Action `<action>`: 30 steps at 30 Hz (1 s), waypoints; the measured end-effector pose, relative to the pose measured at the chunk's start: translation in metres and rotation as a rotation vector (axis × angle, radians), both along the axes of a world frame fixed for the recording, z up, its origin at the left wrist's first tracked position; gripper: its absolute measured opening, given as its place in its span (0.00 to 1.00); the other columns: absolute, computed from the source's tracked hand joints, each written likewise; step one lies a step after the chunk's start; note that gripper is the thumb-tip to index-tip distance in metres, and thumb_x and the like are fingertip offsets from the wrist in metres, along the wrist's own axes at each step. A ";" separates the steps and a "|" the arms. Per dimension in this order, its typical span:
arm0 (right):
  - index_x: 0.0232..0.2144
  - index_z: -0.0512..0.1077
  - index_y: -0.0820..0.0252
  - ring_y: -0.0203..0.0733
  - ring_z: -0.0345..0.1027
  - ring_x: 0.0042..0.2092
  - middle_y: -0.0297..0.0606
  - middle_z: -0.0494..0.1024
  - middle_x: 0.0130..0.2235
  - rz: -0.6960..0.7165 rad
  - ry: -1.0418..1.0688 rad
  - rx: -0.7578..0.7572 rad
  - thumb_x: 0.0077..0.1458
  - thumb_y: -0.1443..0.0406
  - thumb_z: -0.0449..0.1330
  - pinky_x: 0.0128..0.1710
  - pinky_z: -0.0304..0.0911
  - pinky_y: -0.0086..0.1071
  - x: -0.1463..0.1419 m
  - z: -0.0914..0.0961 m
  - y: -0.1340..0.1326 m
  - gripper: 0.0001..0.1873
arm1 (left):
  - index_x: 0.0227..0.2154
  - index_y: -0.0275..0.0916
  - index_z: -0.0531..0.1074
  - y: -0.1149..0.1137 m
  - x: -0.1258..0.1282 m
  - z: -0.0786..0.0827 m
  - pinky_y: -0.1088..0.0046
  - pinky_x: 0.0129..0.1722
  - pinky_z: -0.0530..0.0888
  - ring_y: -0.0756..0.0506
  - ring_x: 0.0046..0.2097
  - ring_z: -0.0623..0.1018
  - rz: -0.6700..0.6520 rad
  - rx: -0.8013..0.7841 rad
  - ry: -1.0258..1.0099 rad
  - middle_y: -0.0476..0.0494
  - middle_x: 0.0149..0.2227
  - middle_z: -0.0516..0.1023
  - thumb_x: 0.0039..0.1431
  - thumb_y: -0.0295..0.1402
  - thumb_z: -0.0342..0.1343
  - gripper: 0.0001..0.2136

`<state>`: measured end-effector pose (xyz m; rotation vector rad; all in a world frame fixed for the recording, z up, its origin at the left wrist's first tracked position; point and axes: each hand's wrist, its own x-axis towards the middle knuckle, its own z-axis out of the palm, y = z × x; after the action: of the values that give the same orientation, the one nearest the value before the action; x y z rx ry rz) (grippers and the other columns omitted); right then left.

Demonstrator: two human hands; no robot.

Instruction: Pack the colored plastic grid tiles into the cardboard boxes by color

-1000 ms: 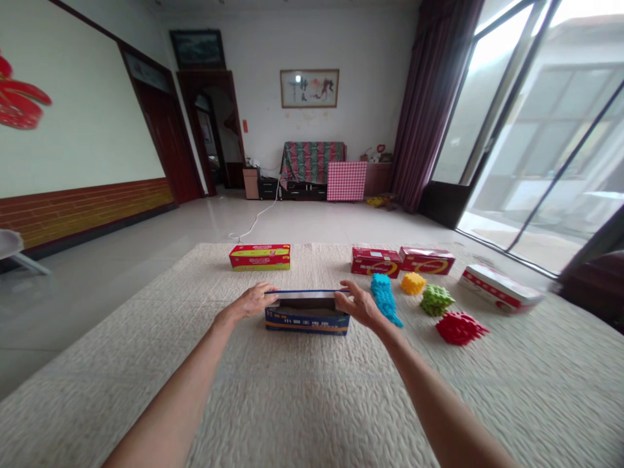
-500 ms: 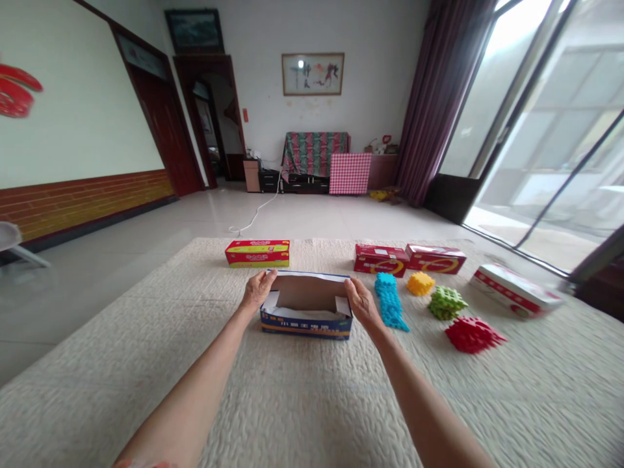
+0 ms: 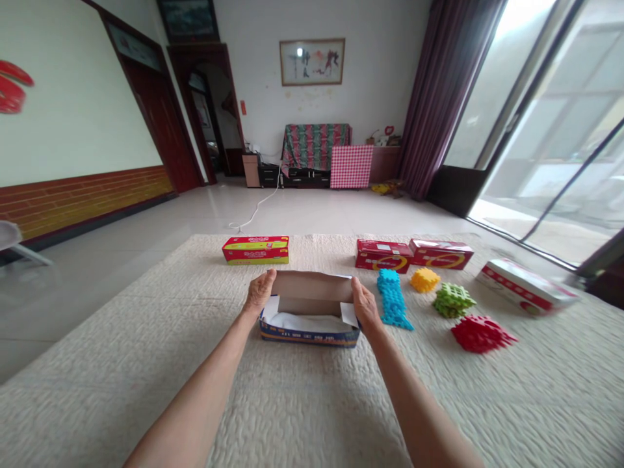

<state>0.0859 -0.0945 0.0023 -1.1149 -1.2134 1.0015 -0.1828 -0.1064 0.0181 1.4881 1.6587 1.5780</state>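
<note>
A blue cardboard box (image 3: 308, 335) lies on the quilted beige cover (image 3: 302, 403), its brown lid (image 3: 312, 286) raised upright at the back. White side flaps and a pale inside show. My left hand (image 3: 258, 294) grips the lid's left end and my right hand (image 3: 364, 304) grips its right end, fingers curled over the edge. Just right of my right hand lies a blue studded toy (image 3: 392, 299).
A red and yellow box (image 3: 256, 249) sits at the back left. Two red boxes (image 3: 383, 255) (image 3: 441, 253) stand at the back right, another (image 3: 526, 286) farther right. Yellow (image 3: 424, 279), green (image 3: 453, 300) and red (image 3: 480, 334) studded toys lie right.
The lid has swung from nearly flat over the box to upright, both hands going with it. The view has dipped and shifted slightly.
</note>
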 end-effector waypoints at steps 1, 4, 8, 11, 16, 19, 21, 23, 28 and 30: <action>0.32 0.75 0.65 0.45 0.69 0.33 0.39 0.76 0.29 -0.020 -0.010 0.018 0.50 0.38 0.50 0.32 0.63 0.32 0.000 -0.001 0.001 0.35 | 0.16 0.43 0.48 0.000 0.001 -0.001 0.73 0.25 0.58 0.51 0.24 0.56 0.009 0.009 -0.003 0.54 0.19 0.49 0.52 0.57 0.47 0.25; 0.32 0.75 0.64 0.45 0.69 0.35 0.39 0.76 0.30 -0.063 -0.046 0.059 0.50 0.38 0.50 0.36 0.63 0.33 0.000 -0.001 0.004 0.35 | 0.16 0.42 0.54 0.001 0.003 -0.002 0.74 0.27 0.62 0.50 0.25 0.60 0.040 0.024 -0.006 0.54 0.19 0.54 0.55 0.53 0.47 0.23; 0.33 0.75 0.64 0.45 0.69 0.35 0.40 0.77 0.31 -0.109 -0.118 0.057 0.50 0.40 0.50 0.34 0.63 0.33 0.005 -0.003 0.008 0.33 | 0.29 0.38 0.72 0.007 -0.002 -0.010 0.75 0.31 0.68 0.48 0.30 0.71 0.093 -0.022 -0.007 0.50 0.23 0.69 0.57 0.45 0.50 0.15; 0.37 0.75 0.64 0.45 0.70 0.35 0.42 0.78 0.32 -0.172 -0.196 0.042 0.49 0.44 0.52 0.34 0.63 0.33 0.008 -0.009 0.009 0.31 | 0.44 0.34 0.74 0.012 -0.007 -0.020 0.75 0.29 0.69 0.47 0.29 0.74 0.129 -0.112 0.012 0.48 0.25 0.74 0.53 0.38 0.55 0.18; 0.45 0.73 0.63 0.43 0.71 0.32 0.41 0.78 0.34 -0.267 -0.362 0.022 0.48 0.54 0.53 0.32 0.64 0.33 0.012 -0.013 0.006 0.26 | 0.53 0.34 0.70 0.009 -0.011 -0.025 0.74 0.27 0.71 0.47 0.24 0.76 0.143 -0.215 0.121 0.48 0.24 0.78 0.50 0.31 0.57 0.24; 0.42 0.74 0.61 0.43 0.72 0.35 0.42 0.77 0.40 -0.275 -0.504 0.043 0.47 0.59 0.54 0.37 0.65 0.34 0.014 -0.003 -0.002 0.21 | 0.44 0.39 0.76 -0.002 -0.011 -0.015 0.71 0.39 0.74 0.44 0.37 0.80 0.136 -0.188 0.241 0.44 0.36 0.81 0.50 0.29 0.56 0.17; 0.38 0.76 0.60 0.43 0.72 0.39 0.42 0.77 0.41 -0.243 -0.622 0.072 0.49 0.62 0.53 0.42 0.63 0.34 0.015 0.007 -0.009 0.16 | 0.37 0.42 0.78 -0.012 -0.008 -0.007 0.69 0.50 0.71 0.42 0.49 0.77 0.093 -0.137 0.339 0.43 0.45 0.79 0.51 0.28 0.55 0.11; 0.34 0.77 0.58 0.45 0.71 0.43 0.43 0.77 0.41 -0.199 -0.746 0.094 0.50 0.65 0.53 0.46 0.61 0.35 0.014 0.019 -0.017 0.13 | 0.32 0.42 0.78 -0.021 -0.005 0.000 0.69 0.55 0.67 0.42 0.54 0.73 0.015 -0.098 0.428 0.44 0.48 0.78 0.52 0.28 0.53 0.09; 0.32 0.77 0.58 0.54 0.71 0.43 0.47 0.79 0.34 -0.104 -1.004 0.047 0.51 0.61 0.56 0.44 0.59 0.42 0.007 0.040 -0.039 0.11 | 0.32 0.42 0.78 -0.037 0.004 0.006 0.69 0.51 0.69 0.42 0.46 0.77 -0.120 -0.102 0.562 0.43 0.40 0.80 0.52 0.35 0.57 0.07; 0.38 0.76 0.60 0.58 0.71 0.45 0.50 0.79 0.37 -0.068 -1.071 0.040 0.48 0.56 0.60 0.44 0.59 0.44 0.003 0.042 -0.046 0.17 | 0.36 0.41 0.77 -0.042 0.006 0.006 0.69 0.51 0.69 0.41 0.48 0.76 -0.133 -0.108 0.586 0.42 0.43 0.80 0.47 0.36 0.60 0.12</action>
<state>0.0888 -0.1409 0.0446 -1.7215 -1.9825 0.2613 -0.1764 -0.1482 0.0244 2.0840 1.8486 1.0133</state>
